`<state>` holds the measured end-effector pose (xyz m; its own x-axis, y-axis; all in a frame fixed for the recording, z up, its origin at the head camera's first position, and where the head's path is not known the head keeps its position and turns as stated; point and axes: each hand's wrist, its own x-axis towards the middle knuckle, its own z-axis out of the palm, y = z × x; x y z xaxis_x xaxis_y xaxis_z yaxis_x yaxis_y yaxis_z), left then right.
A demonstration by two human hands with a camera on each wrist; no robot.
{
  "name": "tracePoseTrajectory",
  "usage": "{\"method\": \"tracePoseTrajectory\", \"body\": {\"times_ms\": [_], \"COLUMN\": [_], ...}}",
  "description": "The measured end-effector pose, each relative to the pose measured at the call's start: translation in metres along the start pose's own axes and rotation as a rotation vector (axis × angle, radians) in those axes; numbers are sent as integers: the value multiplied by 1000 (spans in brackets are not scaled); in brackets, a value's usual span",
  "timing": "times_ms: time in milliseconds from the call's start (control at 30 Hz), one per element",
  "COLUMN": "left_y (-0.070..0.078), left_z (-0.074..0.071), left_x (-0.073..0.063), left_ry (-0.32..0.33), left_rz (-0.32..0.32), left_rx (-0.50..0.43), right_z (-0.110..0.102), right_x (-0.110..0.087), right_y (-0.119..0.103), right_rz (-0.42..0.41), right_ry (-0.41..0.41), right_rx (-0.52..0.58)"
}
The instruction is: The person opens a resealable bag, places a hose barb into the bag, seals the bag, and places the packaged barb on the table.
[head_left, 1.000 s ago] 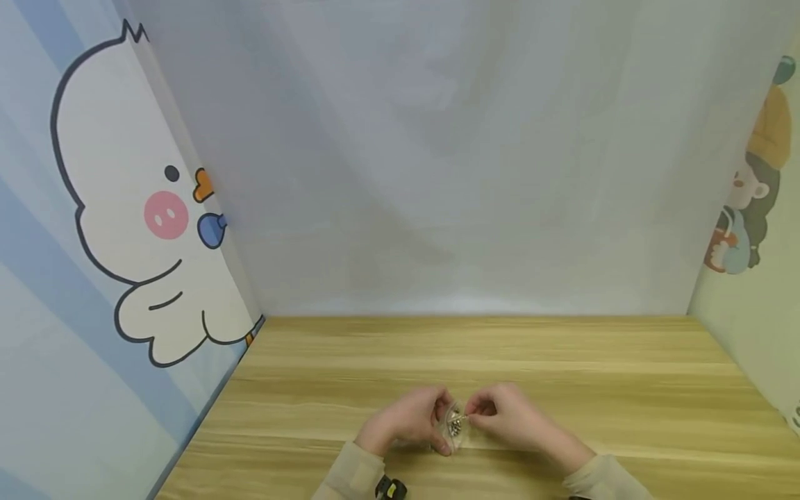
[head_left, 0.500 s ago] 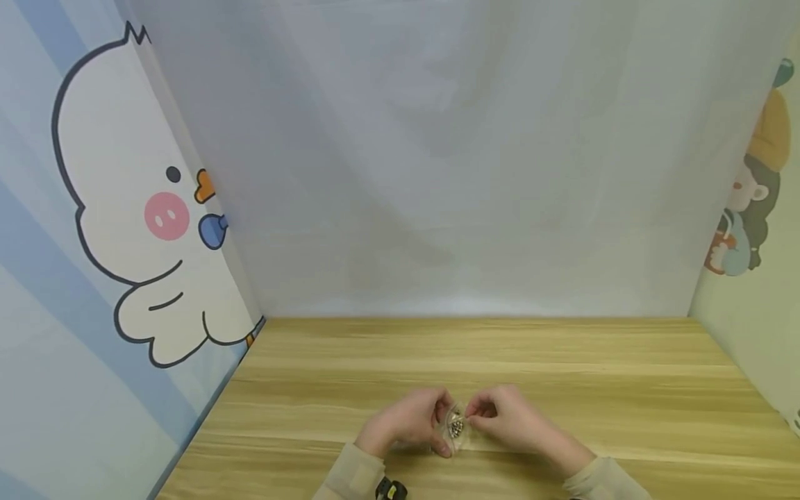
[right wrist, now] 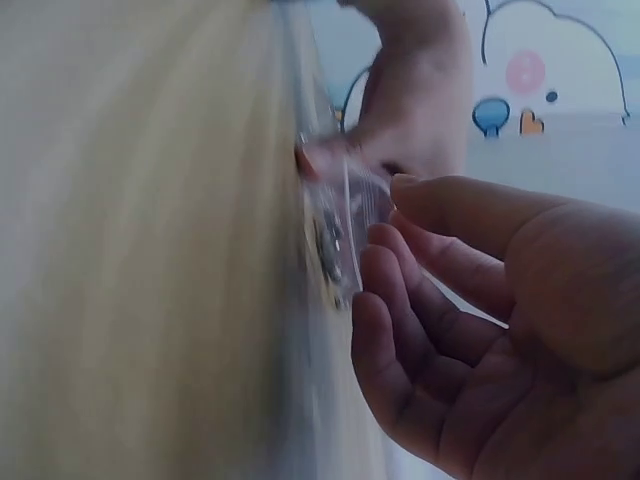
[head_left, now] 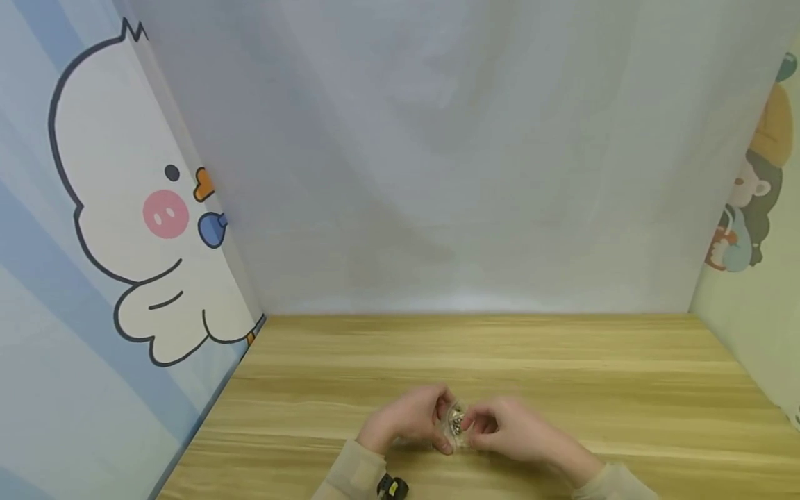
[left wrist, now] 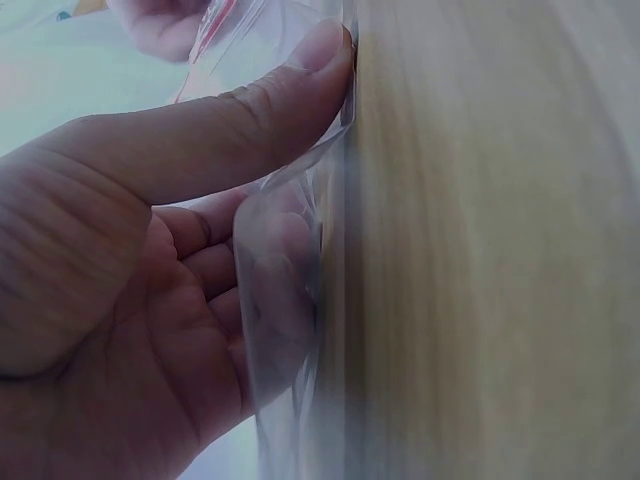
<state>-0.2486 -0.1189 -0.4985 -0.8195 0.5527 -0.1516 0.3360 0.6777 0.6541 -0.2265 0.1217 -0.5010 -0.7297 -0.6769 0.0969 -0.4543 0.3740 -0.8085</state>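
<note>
My left hand holds a small clear zip bag just over the table, its thumb across one side and its fingers behind. In the left wrist view the bag shows a red line near its mouth. Small shiny metal pieces lie inside, too small to make out fully. Close on the bag's right side is my right hand, fingers loosely bent, with a gap between thumb and index finger. Its fingertips overlap the bag's edge in the right wrist view, and nothing shows between them.
The wood-grain table spreads around both hands. A grey-white curtain closes off its back edge. Printed panels stand at the sides, a white chick on the left and a cartoon figure on the right.
A second ago my right fingertips pinched a thin golden piece at the bag's mouth, no longer visible there. The right hand has since lowered slightly and its fingertips have parted. The left hand keeps its hold.
</note>
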Motion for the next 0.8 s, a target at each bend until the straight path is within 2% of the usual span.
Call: {"method": "tracePoseTrajectory", "body": {"times_ms": [100, 233, 433, 800], "left_y": [0, 0, 0, 1], "left_z": [0, 0, 0, 0], "left_x": [0, -1, -1, 0], "left_ry": [1, 6, 3, -4], "left_rz": [0, 5, 9, 12], "left_rx": [6, 15, 14, 2], "right_z": [6, 12, 16, 22], "right_x": [-4, -7, -7, -3], "right_y": [-5, -7, -4, -5], "right_rz": [-15, -36, -31, 27], "right_ry": [-42, -50, -36, 27], "right_rx": [-10, -6, 30, -7]}}
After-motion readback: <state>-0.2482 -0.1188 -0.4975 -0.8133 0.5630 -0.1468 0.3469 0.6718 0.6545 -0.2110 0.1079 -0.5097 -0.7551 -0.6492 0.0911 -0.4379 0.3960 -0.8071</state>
